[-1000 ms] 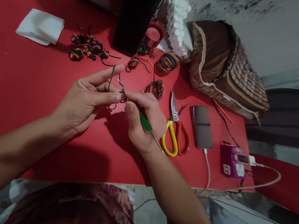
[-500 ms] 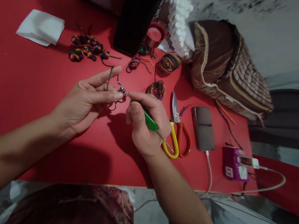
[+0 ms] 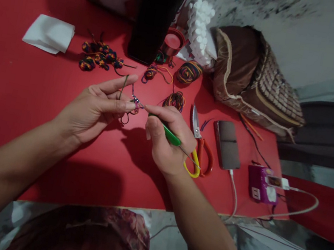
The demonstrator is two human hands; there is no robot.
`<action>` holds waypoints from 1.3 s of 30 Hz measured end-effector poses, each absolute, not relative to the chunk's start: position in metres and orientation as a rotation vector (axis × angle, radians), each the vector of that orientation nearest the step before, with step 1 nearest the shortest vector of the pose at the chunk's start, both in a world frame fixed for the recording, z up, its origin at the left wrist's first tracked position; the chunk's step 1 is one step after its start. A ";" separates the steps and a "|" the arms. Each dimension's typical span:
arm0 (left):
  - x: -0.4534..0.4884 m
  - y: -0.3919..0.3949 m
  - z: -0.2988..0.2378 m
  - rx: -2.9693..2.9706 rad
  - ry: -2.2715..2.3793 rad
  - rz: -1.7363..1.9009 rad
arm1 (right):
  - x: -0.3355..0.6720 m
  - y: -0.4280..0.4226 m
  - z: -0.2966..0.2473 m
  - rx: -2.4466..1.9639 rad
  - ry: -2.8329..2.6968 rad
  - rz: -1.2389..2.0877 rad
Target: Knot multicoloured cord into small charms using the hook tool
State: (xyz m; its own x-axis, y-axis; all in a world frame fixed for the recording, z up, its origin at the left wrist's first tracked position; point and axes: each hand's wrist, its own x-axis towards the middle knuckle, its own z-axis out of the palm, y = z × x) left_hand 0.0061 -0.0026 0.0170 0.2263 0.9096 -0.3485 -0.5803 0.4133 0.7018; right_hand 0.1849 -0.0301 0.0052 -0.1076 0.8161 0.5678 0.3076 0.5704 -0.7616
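Note:
Between thumb and fingers, my left hand [image 3: 100, 107] pinches a small multicoloured crochet piece [image 3: 134, 106]. A strand of yarn [image 3: 123, 86] passes over its raised index finger. My right hand [image 3: 169, 140] grips a crochet hook [image 3: 171, 136] with a green handle. The hook's metal tip lies at the crochet piece, with dark yarn loops around it. A ball of multicoloured yarn [image 3: 174, 100] sits just beyond my right hand. Scissors [image 3: 197, 133] with yellow and orange handles lie to its right, one handle partly behind the hand.
Finished-looking crochet pieces [image 3: 101, 57] and a folded white paper [image 3: 50, 34] lie at the back left of the red table [image 3: 85, 184]. Behind stand a black phone [image 3: 151, 19] and another yarn ball [image 3: 189, 72]. A second phone [image 3: 227, 144] is cabled near a purple power box [image 3: 261, 184].
My right hand and the hook have shifted slightly right, drawing the tip a little away from my left fingers. The left hand keeps its pinch on the crochet piece.

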 end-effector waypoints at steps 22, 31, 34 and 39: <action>-0.014 0.011 0.016 0.452 0.807 0.955 | 0.192 -0.033 0.015 -1.017 -1.826 0.596; -0.026 0.017 0.017 0.523 0.735 0.837 | 0.191 -0.030 0.016 -0.930 -1.857 0.593; -0.029 0.019 0.014 0.534 0.715 0.796 | 0.192 -0.030 0.017 -0.911 -1.860 0.604; -0.035 0.022 0.005 0.575 0.662 0.717 | 0.195 -0.028 0.018 -0.898 -1.840 0.690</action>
State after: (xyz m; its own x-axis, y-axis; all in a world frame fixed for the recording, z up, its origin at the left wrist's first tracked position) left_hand -0.0348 0.0221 0.0054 0.5724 0.7442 -0.3443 -0.4027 0.6208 0.6726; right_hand 0.1947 -0.0282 0.0175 -0.2875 0.8164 0.5008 0.2857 0.5722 -0.7688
